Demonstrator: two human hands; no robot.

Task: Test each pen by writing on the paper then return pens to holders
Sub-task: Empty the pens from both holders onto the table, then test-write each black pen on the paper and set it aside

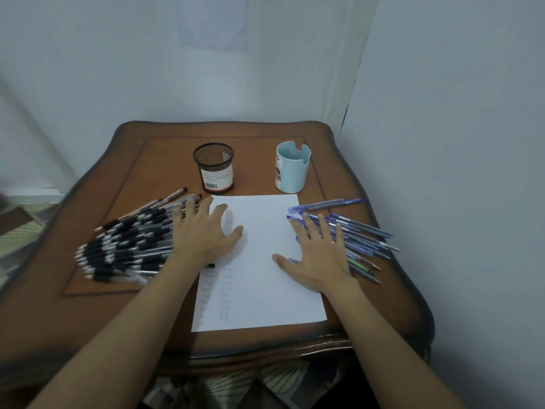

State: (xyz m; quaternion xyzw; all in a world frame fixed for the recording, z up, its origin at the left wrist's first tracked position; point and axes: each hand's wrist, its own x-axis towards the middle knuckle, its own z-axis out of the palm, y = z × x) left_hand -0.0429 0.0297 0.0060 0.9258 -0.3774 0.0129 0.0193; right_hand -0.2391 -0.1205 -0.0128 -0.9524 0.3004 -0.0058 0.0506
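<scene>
A white sheet of paper (259, 278) lies in the middle of the brown table, with faint rows of writing down its left side. A pile of black-grip pens (126, 246) lies left of it. A pile of blue pens (356, 231) lies to the right. My left hand (203, 231) is flat with fingers spread over the paper's left edge and the black pens. My right hand (318, 255) is flat with fingers spread over the paper's right edge and the blue pens. Behind the paper stand an empty black mesh holder (214, 168) and an empty light blue holder (292, 166).
The wooden table (94, 314) has a raised curved rim and stands in a corner, with walls behind and close on the right. A patterned floor shows below the front edge and at the left.
</scene>
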